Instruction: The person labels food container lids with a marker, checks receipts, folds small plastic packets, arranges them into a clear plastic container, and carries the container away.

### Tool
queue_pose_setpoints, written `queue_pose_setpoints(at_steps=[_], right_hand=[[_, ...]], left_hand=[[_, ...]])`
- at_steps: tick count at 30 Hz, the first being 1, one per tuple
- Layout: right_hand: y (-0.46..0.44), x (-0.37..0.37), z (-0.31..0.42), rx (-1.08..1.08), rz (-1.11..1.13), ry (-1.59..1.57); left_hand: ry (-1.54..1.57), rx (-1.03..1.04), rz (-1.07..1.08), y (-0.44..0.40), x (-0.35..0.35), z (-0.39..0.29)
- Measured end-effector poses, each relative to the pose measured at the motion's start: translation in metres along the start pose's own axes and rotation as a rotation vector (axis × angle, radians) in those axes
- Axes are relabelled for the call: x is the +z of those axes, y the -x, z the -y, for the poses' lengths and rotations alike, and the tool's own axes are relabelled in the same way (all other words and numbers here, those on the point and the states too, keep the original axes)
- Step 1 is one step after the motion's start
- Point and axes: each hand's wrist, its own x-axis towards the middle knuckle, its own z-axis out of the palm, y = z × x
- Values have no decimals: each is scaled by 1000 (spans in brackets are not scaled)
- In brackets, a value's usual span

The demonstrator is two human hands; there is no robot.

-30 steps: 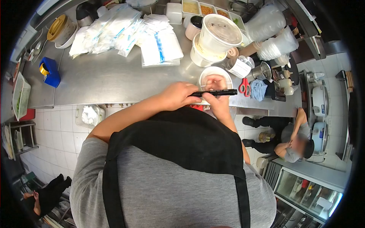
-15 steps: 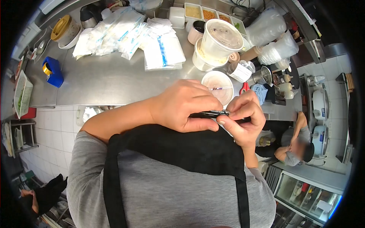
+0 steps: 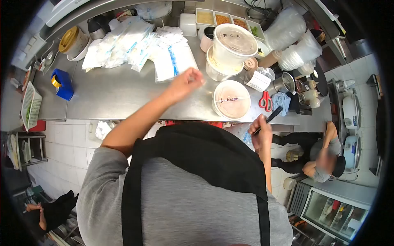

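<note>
My right hand [image 3: 262, 133] is closed around a black marker pen [image 3: 274, 115], which sticks up out of the fist just past the front edge of the counter. My left hand [image 3: 186, 85] hovers over the steel counter, fingers loosely curled and apart, nothing seen in them. It is nearest to a stack of clear plastic bags with blue print [image 3: 174, 61]. Between the hands stands a round lidded tub [image 3: 231, 99] with handwriting on its lid. Red-handled scissors [image 3: 265, 101] lie to the right of that tub.
Behind the tub are stacked white tubs [image 3: 236, 41], with ingredient trays [image 3: 223, 19] farther back. A blue tape dispenser [image 3: 61, 85] stands at left. Clear plastic cups [image 3: 301, 48] and a blue cloth [image 3: 281, 99] are at right. A co-worker [image 3: 324, 153] is at far right.
My hands have parted. The left let go of the marker and moved up and left toward the bags; the right moved down with the marker. The lid's writing is now uncovered.
</note>
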Motion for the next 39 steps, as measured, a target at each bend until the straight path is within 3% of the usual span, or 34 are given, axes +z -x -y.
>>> queue_pose_setpoints(at_steps=[1, 3, 6, 9, 11, 13, 15, 18, 22, 28, 33, 36, 39], right_hand=[[5, 8, -10, 75, -144, -3], [15, 24, -20, 174, -161, -72], [15, 23, -26, 116, -190, -72], [-36, -36, -19, -185, -256, 282], [-73, -47, 23, -331, -172, 472], [-108, -33, 69, -758, -104, 1106], [-145, -20, 98, -1117, -25, 1410], [-173, -4, 123, -718, 407, 1701], [-182, -8, 113, -602, 392, 1605], [-168, -22, 99, -670, 280, 1400], [-134, -47, 136, -1012, 77, 1377], [-92, -66, 176, -975, 24, 1295], [-33, -65, 194, -760, 90, 1127]], left_hand=[[60, -137, 97, 10, 9, 5], [288, -357, 229, 27, 35, 7], [218, -405, 198, 27, 63, 4], [77, -311, 12, 17, 80, 11], [49, -293, -16, 10, 85, 16], [72, -333, -20, 8, 89, 17], [143, -432, -6, 7, 91, 18], [233, -489, 4, 21, 94, 9], [318, -511, 1, 33, 98, 7], [416, -561, 67, 35, 119, -5], [445, -551, 48, 7, 152, -10], [455, -519, 14, -32, 173, -10], [513, -470, -41, -69, 188, -11]])
